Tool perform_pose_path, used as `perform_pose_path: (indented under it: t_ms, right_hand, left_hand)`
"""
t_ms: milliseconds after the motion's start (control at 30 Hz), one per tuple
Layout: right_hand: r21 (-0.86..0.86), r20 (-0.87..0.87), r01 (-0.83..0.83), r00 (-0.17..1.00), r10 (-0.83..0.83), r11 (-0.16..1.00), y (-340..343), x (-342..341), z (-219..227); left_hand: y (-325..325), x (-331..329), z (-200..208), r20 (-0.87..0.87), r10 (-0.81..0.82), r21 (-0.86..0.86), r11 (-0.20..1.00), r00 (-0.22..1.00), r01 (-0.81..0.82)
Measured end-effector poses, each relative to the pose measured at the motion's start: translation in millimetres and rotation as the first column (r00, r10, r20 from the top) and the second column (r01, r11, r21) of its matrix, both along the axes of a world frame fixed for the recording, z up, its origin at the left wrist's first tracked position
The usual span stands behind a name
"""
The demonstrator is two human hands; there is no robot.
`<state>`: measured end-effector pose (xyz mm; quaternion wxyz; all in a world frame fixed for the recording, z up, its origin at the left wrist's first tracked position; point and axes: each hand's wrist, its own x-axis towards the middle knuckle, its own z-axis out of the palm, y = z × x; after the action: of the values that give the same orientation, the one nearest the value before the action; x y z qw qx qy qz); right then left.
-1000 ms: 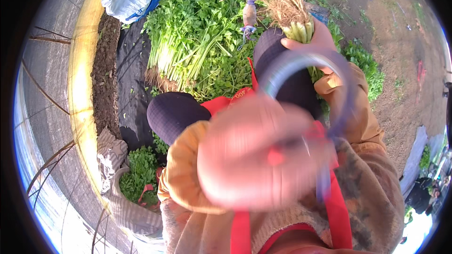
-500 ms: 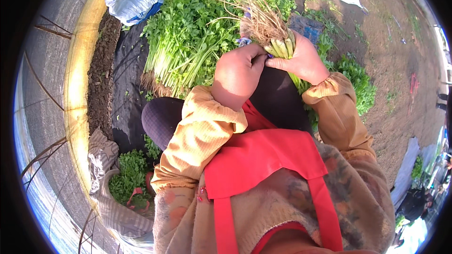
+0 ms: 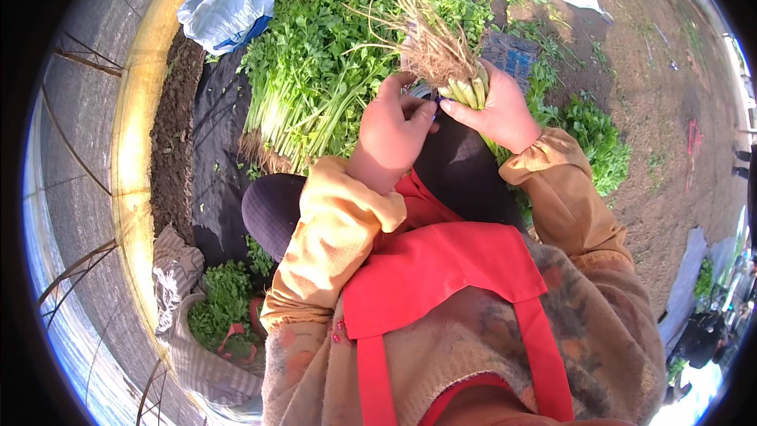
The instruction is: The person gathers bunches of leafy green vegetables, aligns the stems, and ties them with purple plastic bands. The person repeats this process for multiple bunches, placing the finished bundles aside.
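Note:
My right hand is closed around a bunch of celery, its cut-pale stalk bases and tangled brown roots pointing up and away from me. Leafy ends of this bunch are mostly hidden below the hand. Close by on the left, my left hand has thumb and fingers pinched together beside the stalks. Bits of a thin purple strip show between the two hands; most of it is hidden. Both hands are above my dark-trousered knee.
A big heap of celery lies ahead on black ground sheeting. A white-and-blue plastic bag stands far left, and a striped sack with greens near left. More leafy greens lie right, beside bare soil.
My left hand has drawn slightly back from the stalks, with its fingers more raised and curled. My right hand and the bunch have shifted slightly left.

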<state>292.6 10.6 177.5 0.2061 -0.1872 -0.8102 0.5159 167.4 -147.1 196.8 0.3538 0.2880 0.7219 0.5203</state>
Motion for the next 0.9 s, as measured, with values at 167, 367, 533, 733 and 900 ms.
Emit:
perform_pose_path:
  t_ms: [167,367,533,733,900]
  right_hand:
    - [0.243,0.2,-0.089,0.979,0.04,0.966,-26.0,-0.9,12.7]
    - [0.646,0.222,-0.276,0.96,0.171,0.711,-40.0,-1.9,21.0]
    - [0.666,0.254,-0.209,0.966,0.045,0.716,-51.6,-10.1,20.8]
    - [0.36,0.096,-0.044,0.995,0.009,0.932,-39.0,-13.2,12.6]
    - [0.13,0.181,-0.008,0.983,-0.015,0.991,-13.1,-21.2,24.5]
  left_hand:
    - [-1.4,-66.6,-77.6,0.627,-0.414,0.601,0.796,0.66,-0.072]
    - [33.1,-96.4,18.7,0.593,-0.468,0.439,0.87,0.655,0.225]
    - [21.1,-45.1,73.4,0.269,-0.358,0.363,0.897,0.894,0.251]
    - [-33.6,5.5,104.0,-0.289,-0.32,0.42,0.805,0.902,0.42]
    - [-80.4,21.7,62.7,-0.559,-0.248,0.261,0.853,0.791,0.452]
